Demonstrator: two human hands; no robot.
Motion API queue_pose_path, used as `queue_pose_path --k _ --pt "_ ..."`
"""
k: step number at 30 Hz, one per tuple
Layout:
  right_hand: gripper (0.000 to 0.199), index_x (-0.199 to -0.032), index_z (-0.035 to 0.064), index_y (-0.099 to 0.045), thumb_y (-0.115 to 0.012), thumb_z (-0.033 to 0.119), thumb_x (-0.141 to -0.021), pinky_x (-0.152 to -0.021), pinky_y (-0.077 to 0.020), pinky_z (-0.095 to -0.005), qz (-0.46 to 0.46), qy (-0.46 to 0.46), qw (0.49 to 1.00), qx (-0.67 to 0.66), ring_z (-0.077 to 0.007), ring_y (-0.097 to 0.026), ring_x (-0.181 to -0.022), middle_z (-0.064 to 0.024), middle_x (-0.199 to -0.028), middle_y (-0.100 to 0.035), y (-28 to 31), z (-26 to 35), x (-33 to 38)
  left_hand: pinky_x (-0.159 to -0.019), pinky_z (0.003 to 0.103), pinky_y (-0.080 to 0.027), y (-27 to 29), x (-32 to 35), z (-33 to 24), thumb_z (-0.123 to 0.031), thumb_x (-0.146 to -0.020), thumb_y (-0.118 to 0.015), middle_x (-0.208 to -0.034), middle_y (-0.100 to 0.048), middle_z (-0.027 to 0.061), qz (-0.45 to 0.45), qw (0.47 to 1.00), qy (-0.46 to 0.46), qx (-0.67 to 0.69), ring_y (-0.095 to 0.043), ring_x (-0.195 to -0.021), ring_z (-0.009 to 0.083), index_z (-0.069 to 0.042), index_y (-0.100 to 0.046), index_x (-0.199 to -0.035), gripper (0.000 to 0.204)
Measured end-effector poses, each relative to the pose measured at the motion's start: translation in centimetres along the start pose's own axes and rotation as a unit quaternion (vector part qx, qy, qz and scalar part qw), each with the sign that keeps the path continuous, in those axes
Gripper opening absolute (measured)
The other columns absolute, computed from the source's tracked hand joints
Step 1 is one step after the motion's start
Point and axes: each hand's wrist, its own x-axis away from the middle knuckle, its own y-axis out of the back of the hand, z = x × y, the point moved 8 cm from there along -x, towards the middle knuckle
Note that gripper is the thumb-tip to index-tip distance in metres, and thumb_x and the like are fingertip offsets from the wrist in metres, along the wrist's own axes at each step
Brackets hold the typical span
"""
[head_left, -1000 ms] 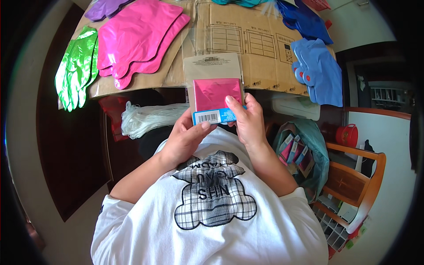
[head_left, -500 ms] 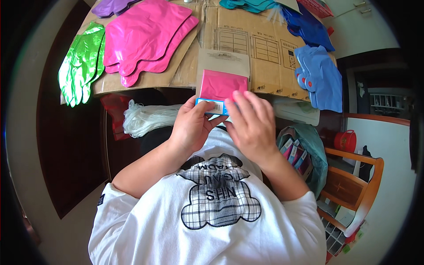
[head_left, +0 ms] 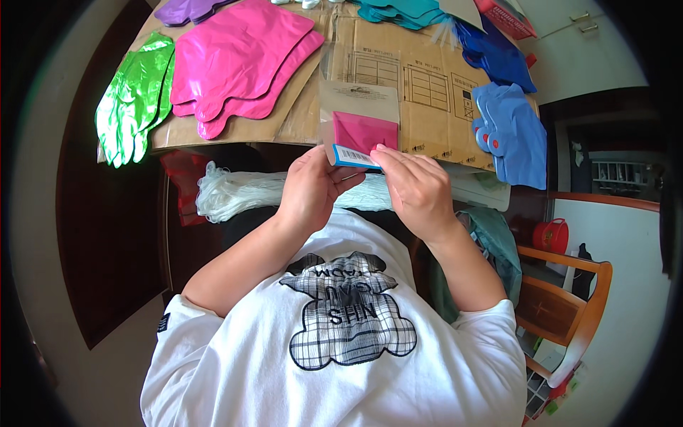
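I hold a flat clear packet [head_left: 359, 121] with a grey card top, a folded pink foil balloon inside and a blue barcode strip at its lower edge. My left hand [head_left: 313, 188] grips that lower edge from below. My right hand [head_left: 416, 188] pinches the same edge at its lower right corner. The packet is tilted away from me over the cardboard sheet [head_left: 420, 78].
On the cardboard lie flat foil balloons: green [head_left: 135, 99], pink [head_left: 238, 64], purple [head_left: 188, 8], teal [head_left: 398, 11] and blue [head_left: 509, 128]. A bundle of white string [head_left: 235, 192] rests under my hands. A wooden chair [head_left: 562, 306] stands at the right.
The packet has moved up and away from my chest and now tilts flatter over the cardboard. Both hands have shifted along its lower edge.
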Motion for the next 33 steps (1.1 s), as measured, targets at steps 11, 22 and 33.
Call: queue_pose_path --k 11,22,33 --pt "0.026 -0.102 0.0009 -0.064 -0.059 0.004 -0.077 -0.078 -0.0527 -0.0375 -0.004 0.048 0.997 0.061 -0.0275 -0.068 -0.093 -0.0154 -0.099 -0.069 0.0 -0.3 -1.1 -0.090 0.038 -0.054 -1.6 -0.6 1.4 -0.013 -0.098 -0.049 -0.108 -0.066 0.0140 -0.030 0.999 -0.011 0.005 -0.066 -0.098 0.0240 0.000 -0.060 -0.111 0.021" --pt "0.025 -0.099 -0.0014 -0.064 -0.059 0.011 -0.078 -0.081 -0.0508 -0.0395 0.000 0.120 0.985 0.126 -0.0296 -0.064 -0.096 -0.0165 -0.100 -0.067 -1.5 -0.1 -1.6 -0.086 0.034 -0.055 -0.6 -0.1 1.6 -0.013 -0.098 -0.050 -0.103 -0.067 0.0130 -0.021 0.998 -0.040 -0.038 -0.067 -0.095 0.0217 0.001 -0.061 -0.113 0.023" --pt "0.028 -0.102 0.0025 -0.064 -0.058 0.014 -0.078 -0.079 -0.0443 -0.0367 0.020 0.147 0.979 0.140 -0.0225 -0.052 -0.085 -0.0061 -0.087 -0.054 -2.0 -0.1 -1.6 -0.094 0.043 -0.049 0.5 0.8 1.5 -0.021 -0.096 -0.050 -0.114 -0.063 0.0156 0.014 0.996 -0.020 0.087 -0.060 -0.109 0.0252 0.001 -0.056 -0.117 0.031"
